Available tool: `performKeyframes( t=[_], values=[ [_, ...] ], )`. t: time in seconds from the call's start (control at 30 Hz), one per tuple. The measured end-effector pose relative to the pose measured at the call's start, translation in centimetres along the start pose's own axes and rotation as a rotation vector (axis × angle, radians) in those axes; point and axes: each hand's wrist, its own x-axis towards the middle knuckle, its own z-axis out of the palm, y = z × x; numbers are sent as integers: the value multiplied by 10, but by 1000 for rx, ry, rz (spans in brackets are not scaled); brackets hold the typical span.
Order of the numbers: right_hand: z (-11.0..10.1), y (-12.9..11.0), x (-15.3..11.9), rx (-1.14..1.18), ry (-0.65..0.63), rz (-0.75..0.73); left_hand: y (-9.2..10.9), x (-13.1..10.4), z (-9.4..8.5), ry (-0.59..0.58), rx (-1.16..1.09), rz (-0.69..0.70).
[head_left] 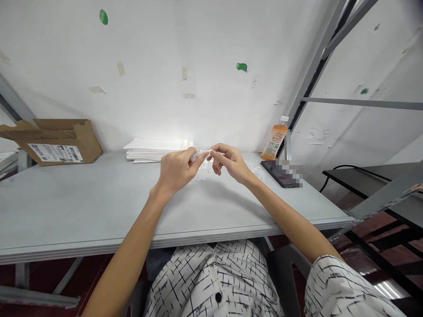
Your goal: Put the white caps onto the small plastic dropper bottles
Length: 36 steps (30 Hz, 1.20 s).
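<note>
Above the table, my left hand is closed around a small, clear whitish plastic piece, slim in shape, which sticks out past the thumb. My right hand meets it at the tip, thumb and forefinger pinched together. What those fingertips grip is too small to name. Several small clear pieces lie on the table just behind and below the hands, partly hidden by them. A loose pile of thin white ring-like bits rests right of my right hand.
A stack of white flat sheets or envelopes lies against the wall, left of centre. Farther left stands an open cardboard box. On the right are an orange drink bottle and a dark phone, near a metal frame post.
</note>
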Motion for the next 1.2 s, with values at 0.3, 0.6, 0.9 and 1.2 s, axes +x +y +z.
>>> performKeyframes(
  t=[0.3, 0.6, 0.9, 1.2],
  values=[
    [-22, -7, 5, 1, 113, -49, 2, 3, -8, -50, -166, -115],
    [-88, -12, 2, -822, 30, 251, 1, 2, -4, -3, -118, -44],
    [-97, -8, 2, -1048, -422, 764, 1, 2, -5, -28, -123, -50],
    [-83, 4, 3, -1175, -481, 808, 1, 2, -6, -66, -123, -49]
  ],
)
